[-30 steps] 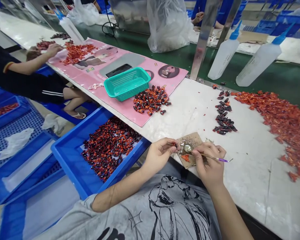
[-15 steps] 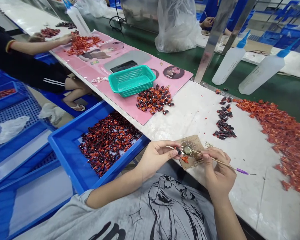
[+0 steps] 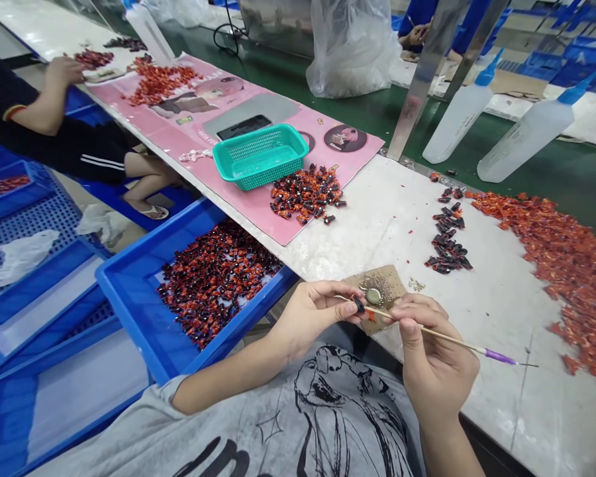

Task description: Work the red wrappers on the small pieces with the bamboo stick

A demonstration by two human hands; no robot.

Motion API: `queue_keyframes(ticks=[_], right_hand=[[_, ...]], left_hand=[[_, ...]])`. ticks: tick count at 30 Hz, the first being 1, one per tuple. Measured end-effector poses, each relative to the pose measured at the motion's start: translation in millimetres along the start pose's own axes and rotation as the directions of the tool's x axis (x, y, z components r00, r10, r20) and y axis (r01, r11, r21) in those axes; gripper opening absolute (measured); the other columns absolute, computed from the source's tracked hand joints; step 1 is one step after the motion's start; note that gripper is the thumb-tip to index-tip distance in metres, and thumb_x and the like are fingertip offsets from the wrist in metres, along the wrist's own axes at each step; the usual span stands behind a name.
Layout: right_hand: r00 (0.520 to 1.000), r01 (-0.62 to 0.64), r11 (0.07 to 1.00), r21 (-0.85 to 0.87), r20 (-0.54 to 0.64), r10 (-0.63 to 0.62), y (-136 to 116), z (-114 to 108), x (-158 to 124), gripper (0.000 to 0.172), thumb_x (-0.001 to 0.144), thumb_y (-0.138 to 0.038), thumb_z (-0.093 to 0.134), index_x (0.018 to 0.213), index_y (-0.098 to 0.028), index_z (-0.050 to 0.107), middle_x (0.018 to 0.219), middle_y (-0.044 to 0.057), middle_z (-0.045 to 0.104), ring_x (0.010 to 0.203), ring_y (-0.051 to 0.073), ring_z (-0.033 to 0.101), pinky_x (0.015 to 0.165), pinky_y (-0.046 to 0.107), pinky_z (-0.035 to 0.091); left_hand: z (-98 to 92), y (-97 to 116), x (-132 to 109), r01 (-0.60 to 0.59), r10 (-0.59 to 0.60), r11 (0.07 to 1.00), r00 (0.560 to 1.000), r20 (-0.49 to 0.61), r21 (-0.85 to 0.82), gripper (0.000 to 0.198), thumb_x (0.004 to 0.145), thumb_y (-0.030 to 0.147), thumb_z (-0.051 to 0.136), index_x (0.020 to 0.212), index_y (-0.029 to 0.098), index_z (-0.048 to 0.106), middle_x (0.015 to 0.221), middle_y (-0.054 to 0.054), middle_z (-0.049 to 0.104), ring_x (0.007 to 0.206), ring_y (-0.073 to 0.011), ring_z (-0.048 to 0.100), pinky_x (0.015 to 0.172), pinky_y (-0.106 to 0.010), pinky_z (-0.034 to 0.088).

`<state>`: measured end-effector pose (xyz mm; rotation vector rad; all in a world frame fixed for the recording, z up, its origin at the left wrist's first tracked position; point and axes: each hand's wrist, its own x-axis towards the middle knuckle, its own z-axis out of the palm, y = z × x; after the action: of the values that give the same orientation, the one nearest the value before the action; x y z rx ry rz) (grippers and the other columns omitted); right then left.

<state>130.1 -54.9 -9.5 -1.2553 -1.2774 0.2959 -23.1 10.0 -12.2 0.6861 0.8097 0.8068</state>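
My left hand (image 3: 318, 315) pinches a small dark capsule-shaped piece (image 3: 359, 305) between finger and thumb. My right hand (image 3: 437, 351) holds a thin wooden stick (image 3: 449, 339) with a purple end, and its other end reaches across to that piece. Both hands are over a brown speckled pad (image 3: 390, 281), which carries a round metal dish (image 3: 373, 295). An orange scrap (image 3: 371, 317) lies partly hidden under the stick.
A blue tray (image 3: 153, 240) full of dark-and-orange pieces sits left of my arm. The white table (image 3: 501, 331) holds a heap of orange pieces (image 3: 566, 265) and a row of dark pieces (image 3: 444, 238). A teal basket (image 3: 261, 156) stands on a pink printed mat (image 3: 169, 132). A co-worker's hand (image 3: 64, 69) works far left.
My right hand has moved left and closer to my left hand, bringing the stick's tip to the dark piece. The co-worker's hand has shifted left, and the view has tilted slightly.
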Motion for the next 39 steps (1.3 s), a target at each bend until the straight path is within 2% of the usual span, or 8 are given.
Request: queue_keyframes(ticks=[4, 9, 13, 23, 32, 39], right_hand=[[0.999, 0.022, 1.000, 0.000, 0.027, -0.022, 0.0, 1.5, -1.5, 0.007, 0.094, -0.020, 0.065, 0.089, -0.024, 0.069, 0.077, 0.000, 0.069, 0.086, 0.018, 0.065, 0.078, 0.036, 0.051], [0.998, 0.012, 0.999, 0.030, 0.068, -0.014, -2.7, 1.9, -2.8, 0.011, 0.095, -0.017, 0.061, 0.092, -0.024, 0.069, 0.078, 0.001, 0.069, 0.087, 0.018, 0.065, 0.078, 0.034, 0.052], [0.994, 0.003, 0.999, 0.032, 0.108, -0.006, -5.7, -2.8, -4.7, 0.013, 0.095, -0.016, 0.060, 0.093, -0.024, 0.069, 0.078, 0.000, 0.070, 0.090, 0.019, 0.066, 0.085, 0.036, 0.051], [0.994, -0.114, 0.979, 0.171, 0.018, 0.112, -12.0, -6.0, -9.3, 0.013, 0.098, -0.019, 0.058, 0.092, -0.023, 0.069, 0.072, -0.002, 0.068, 0.086, 0.015, 0.065, 0.087, 0.034, 0.053], [0.994, -0.112, 0.978, 0.177, 0.021, 0.111, -11.8, -4.2, -9.0, 0.012, 0.098, -0.020, 0.059, 0.092, -0.023, 0.070, 0.070, 0.001, 0.068, 0.086, 0.018, 0.066, 0.081, 0.036, 0.056], [0.995, -0.101, 0.976, 0.195, 0.028, 0.097, -9.2, -6.7, -9.6, 0.014, 0.099, -0.019, 0.057, 0.094, -0.023, 0.069, 0.073, 0.000, 0.067, 0.088, 0.017, 0.065, 0.085, 0.035, 0.054]], left_hand=[[0.0, -0.2, -1.9, -0.006, 0.006, 1.000, 1.000, 0.001, 0.019, 0.039, 0.055, 0.035, 0.097, 0.081, 0.013, 0.079, 0.083, -0.007, 0.080, 0.062, -0.0144, 0.072, 0.068, -0.028, 0.062], [3.7, 2.6, -5.8, -0.026, 0.026, 0.999, 1.000, -0.008, -0.041, 0.033, 0.054, 0.031, 0.098, 0.077, 0.014, 0.080, 0.076, -0.004, 0.079, 0.059, -0.0122, 0.071, 0.063, -0.023, 0.061], [4.8, 3.4, -8.3, -0.035, 0.036, 0.998, 0.999, 0.021, -0.055, 0.029, 0.056, 0.029, 0.097, 0.077, 0.016, 0.081, 0.072, -0.002, 0.078, 0.060, -0.0113, 0.072, 0.063, -0.020, 0.060], [4.8, 1.8, -12.0, -0.016, 0.020, 1.000, 0.988, 0.151, -0.027, 0.021, 0.068, 0.025, 0.091, 0.085, 0.019, 0.082, 0.076, -0.003, 0.079, 0.067, -0.0112, 0.074, 0.067, -0.019, 0.059], [4.6, -1.3, -13.8, -0.005, -0.002, 0.998, 0.992, 0.128, 0.061, 0.026, 0.067, 0.030, 0.092, 0.087, 0.017, 0.082, 0.081, -0.004, 0.078, 0.069, -0.0136, 0.072, 0.071, -0.025, 0.060], [7.1, 1.9, -15.6, -0.004, -0.007, 0.997, 0.991, 0.136, 0.082, 0.027, 0.065, 0.032, 0.093, 0.085, 0.017, 0.082, 0.082, -0.005, 0.077, 0.067, -0.0126, 0.070, 0.070, -0.024, 0.059]])
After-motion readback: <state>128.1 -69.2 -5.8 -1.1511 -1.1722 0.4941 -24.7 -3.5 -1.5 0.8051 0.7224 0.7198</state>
